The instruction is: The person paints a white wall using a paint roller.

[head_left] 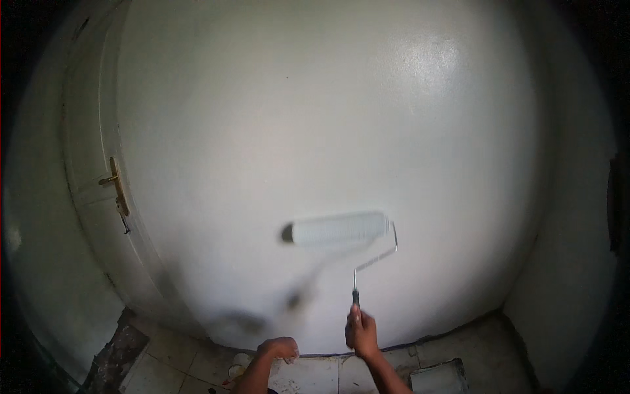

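Observation:
My right hand (362, 331) grips the dark handle of a paint roller (342, 229), whose bent metal frame rises to a wide, pale roller sleeve. The sleeve is slightly blurred and lies against or very near the white wall (325, 138); its shadow shows at the left end. To the left, my left hand (283, 348) is held low in front of the wall's foot, its fingers curled. Whether it holds something small cannot be made out. Shadows of the arm and roller fall on the wall's lower left.
A door with a brass-coloured handle (108, 180) and hanging keys stands at left. On the tiled floor (315, 377) are a rectangular tray-like object (438, 378) at lower right and a small pale container (237, 370) beside my left forearm. Another wall (566, 276) meets this one at right.

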`<state>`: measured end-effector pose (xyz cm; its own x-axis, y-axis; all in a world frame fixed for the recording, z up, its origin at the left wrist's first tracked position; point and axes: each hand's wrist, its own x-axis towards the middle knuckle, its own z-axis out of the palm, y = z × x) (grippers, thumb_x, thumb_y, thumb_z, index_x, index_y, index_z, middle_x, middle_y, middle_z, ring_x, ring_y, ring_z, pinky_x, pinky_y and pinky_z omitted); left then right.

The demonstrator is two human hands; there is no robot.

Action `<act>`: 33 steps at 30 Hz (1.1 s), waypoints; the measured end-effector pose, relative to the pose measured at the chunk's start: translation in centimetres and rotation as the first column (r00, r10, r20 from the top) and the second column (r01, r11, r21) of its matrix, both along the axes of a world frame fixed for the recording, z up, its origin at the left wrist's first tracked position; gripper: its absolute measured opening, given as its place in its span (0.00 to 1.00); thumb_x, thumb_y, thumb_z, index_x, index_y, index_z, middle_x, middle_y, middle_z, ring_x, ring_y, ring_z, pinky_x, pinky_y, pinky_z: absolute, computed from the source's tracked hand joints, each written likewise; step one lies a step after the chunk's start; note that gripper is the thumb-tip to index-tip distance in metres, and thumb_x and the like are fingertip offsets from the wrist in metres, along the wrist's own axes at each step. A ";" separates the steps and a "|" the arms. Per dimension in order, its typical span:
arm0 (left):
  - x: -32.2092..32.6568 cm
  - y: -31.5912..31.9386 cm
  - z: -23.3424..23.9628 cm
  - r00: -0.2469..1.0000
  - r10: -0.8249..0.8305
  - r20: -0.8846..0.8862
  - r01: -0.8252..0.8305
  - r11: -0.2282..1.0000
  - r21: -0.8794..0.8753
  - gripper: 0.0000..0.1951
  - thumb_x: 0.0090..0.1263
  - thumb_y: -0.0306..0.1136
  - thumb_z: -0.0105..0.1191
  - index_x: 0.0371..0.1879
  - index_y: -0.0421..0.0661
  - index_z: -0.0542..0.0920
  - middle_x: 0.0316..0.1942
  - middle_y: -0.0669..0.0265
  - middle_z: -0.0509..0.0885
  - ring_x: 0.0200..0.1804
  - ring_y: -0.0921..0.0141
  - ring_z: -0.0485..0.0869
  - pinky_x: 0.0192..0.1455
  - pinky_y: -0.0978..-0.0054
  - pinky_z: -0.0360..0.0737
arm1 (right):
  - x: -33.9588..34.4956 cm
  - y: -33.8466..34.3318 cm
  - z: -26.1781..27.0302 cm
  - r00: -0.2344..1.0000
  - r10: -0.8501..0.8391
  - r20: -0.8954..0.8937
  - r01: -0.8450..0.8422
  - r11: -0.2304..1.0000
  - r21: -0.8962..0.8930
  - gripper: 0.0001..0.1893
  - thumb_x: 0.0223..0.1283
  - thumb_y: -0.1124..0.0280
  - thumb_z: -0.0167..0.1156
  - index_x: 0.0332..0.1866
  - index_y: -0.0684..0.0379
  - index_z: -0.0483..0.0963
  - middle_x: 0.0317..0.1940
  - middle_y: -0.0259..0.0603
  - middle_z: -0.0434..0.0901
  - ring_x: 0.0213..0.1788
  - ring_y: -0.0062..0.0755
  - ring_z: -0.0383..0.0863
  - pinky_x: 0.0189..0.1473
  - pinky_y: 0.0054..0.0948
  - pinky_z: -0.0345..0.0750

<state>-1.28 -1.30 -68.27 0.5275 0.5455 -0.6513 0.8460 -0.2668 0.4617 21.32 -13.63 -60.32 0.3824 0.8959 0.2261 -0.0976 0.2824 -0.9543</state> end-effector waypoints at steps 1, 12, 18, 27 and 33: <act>-0.2 0.5 -0.5 1.000 -0.002 0.002 0.002 1.000 0.007 0.11 0.61 0.27 0.48 0.39 0.37 0.79 0.34 0.59 0.83 0.36 0.70 0.83 0.40 0.72 0.80 | 0.5 1.2 2.2 1.000 0.005 0.029 -0.007 0.999 0.050 0.24 0.66 0.51 0.44 0.19 0.56 0.61 0.11 0.26 0.59 0.11 0.15 0.57 0.14 0.21 0.56; -0.3 1.9 -0.3 0.998 0.037 0.048 -0.035 0.999 -0.040 0.11 0.58 0.35 0.51 0.35 0.44 0.82 0.34 0.62 0.85 0.33 0.68 0.83 0.37 0.68 0.78 | 1.9 9.9 34.8 0.982 0.155 0.105 -0.183 0.912 0.368 0.24 0.63 0.46 0.47 0.19 0.54 0.60 0.10 0.27 0.59 0.09 0.17 0.55 0.10 0.22 0.53; 0.1 1.4 0.9 0.993 0.052 0.107 -0.045 0.997 -0.060 0.10 0.60 0.35 0.49 0.32 0.45 0.82 0.35 0.63 0.85 0.34 0.71 0.84 0.36 0.68 0.78 | 1.8 11.1 38.9 0.983 0.146 0.107 -0.179 0.876 0.448 0.23 0.65 0.49 0.46 0.19 0.55 0.60 0.11 0.28 0.59 0.10 0.19 0.57 0.11 0.23 0.56; -0.9 1.6 -1.0 0.973 -0.204 0.105 0.183 0.966 0.184 0.12 0.58 0.34 0.50 0.36 0.42 0.82 0.34 0.60 0.84 0.34 0.70 0.83 0.35 0.67 0.77 | -0.6 7.8 8.9 0.993 0.025 0.111 -0.046 0.981 0.188 0.24 0.68 0.53 0.42 0.19 0.59 0.61 0.12 0.28 0.59 0.16 0.16 0.58 0.18 0.23 0.58; -0.7 1.4 -1.4 0.992 0.038 0.123 -0.028 0.996 -0.085 0.10 0.58 0.31 0.51 0.34 0.39 0.81 0.33 0.60 0.84 0.34 0.70 0.83 0.37 0.70 0.78 | -2.7 0.3 -11.1 0.992 -0.051 0.112 0.056 0.998 -0.042 0.24 0.67 0.53 0.44 0.19 0.60 0.61 0.11 0.28 0.60 0.15 0.16 0.58 0.17 0.23 0.57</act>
